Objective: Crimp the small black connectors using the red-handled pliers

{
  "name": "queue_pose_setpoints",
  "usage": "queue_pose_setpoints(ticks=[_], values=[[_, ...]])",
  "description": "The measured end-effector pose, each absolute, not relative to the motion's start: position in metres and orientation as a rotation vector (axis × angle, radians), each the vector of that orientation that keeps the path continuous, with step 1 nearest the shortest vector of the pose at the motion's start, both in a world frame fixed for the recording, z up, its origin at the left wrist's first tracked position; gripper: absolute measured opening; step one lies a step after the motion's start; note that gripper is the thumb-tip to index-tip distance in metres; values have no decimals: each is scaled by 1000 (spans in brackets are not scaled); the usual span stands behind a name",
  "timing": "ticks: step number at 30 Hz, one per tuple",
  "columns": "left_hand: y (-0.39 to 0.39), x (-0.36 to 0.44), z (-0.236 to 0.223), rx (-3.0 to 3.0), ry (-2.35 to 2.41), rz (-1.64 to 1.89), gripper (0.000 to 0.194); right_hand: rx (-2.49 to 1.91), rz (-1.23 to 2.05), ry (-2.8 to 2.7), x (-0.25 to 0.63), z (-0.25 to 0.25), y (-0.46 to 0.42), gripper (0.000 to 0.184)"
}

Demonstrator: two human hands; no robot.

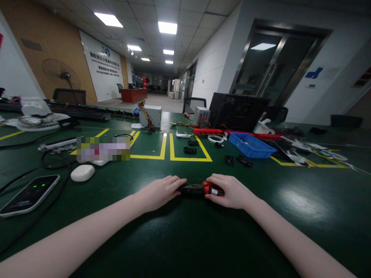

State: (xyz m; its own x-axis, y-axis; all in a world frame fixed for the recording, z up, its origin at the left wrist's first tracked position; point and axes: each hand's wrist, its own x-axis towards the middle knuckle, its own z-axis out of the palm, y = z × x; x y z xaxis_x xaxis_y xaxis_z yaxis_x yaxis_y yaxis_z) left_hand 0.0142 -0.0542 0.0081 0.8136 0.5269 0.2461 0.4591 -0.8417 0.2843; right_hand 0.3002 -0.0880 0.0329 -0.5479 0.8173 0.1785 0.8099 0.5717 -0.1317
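My right hand (230, 191) is closed around the red-and-black handles of a pair of pliers (198, 186), whose narrow metal jaws point left. At the tips of the jaws, my left hand (162, 193) has its fingers closed on a small black object (191, 190). That object lies under and along the jaws, and its kind is too dark to make out. Both hands are low over the green table (185, 235). Beyond them, small black bundles (190, 150) lie inside a yellow-taped rectangle, with more black pieces (244, 160) to its right.
A blue tray (251, 146) stands at the right, near a black monitor-like panel (237, 112). A power supply box (150, 116) with coloured wires is at the back. On the left are a white rounded case (82, 173), a device with green lights (30, 195) and black cables.
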Motion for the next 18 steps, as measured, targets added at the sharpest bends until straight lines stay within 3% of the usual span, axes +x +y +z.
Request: queue_pose_setpoints(ticks=[7, 18], values=[[-49, 13, 8, 2698, 683, 524, 33, -1371, 39, -2592, 301, 32, -88, 31], [-44, 14, 1, 2507, 647, 635, 37, -1344, 15, -2589, 298, 30, -90, 31]])
